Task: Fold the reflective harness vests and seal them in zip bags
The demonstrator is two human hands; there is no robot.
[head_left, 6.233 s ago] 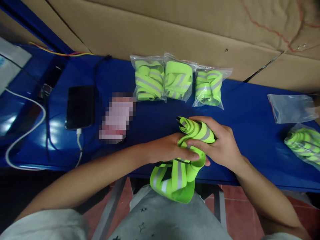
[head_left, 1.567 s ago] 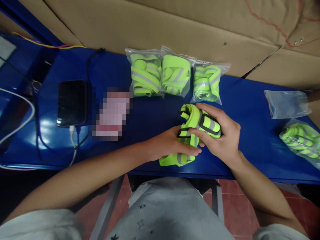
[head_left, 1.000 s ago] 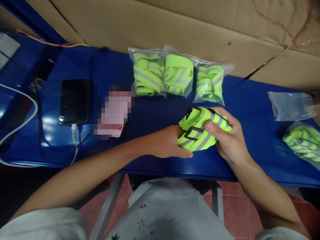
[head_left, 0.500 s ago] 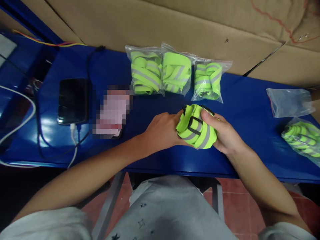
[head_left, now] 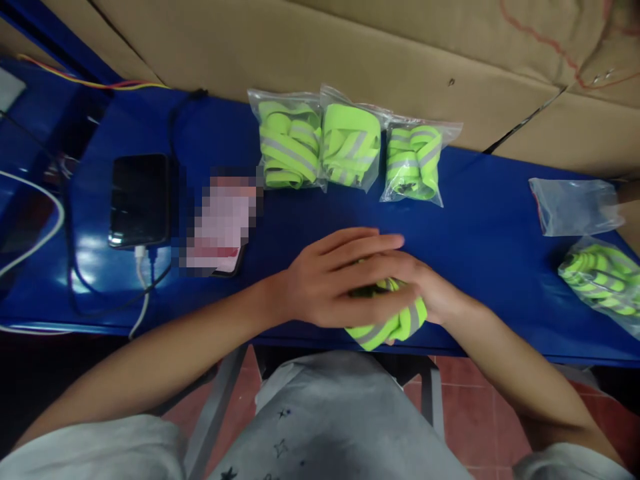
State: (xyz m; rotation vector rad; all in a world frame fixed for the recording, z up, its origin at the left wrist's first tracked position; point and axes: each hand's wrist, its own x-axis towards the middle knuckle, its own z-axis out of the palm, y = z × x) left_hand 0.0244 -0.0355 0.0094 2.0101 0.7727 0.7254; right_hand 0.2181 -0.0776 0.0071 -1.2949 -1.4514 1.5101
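A rolled neon-yellow reflective strap (head_left: 374, 335) with grey stripes is between my hands, just above the near edge of the blue table. My left hand (head_left: 340, 277) lies across the top of the roll, palm down, its fingers stretched out and slightly spread. From the right, my right hand (head_left: 437, 293) is wrapped round the roll, and its fingers are mostly hidden beneath. Little of the roll shows between my left fingers; the black buckles are largely covered.
Three clear bags (head_left: 353, 147) of similar straps lie along the cardboard (head_left: 350, 47). At right are a flat clear bag (head_left: 577, 207) and another bagged strap (head_left: 600, 273). Leftward sit a blurred-out phone (head_left: 227, 270) and a black device (head_left: 140, 200) with cables.
My left hand has come from beside the roll to lie over its top, fingers extended. The roll has moved slightly toward me, still in my right hand.
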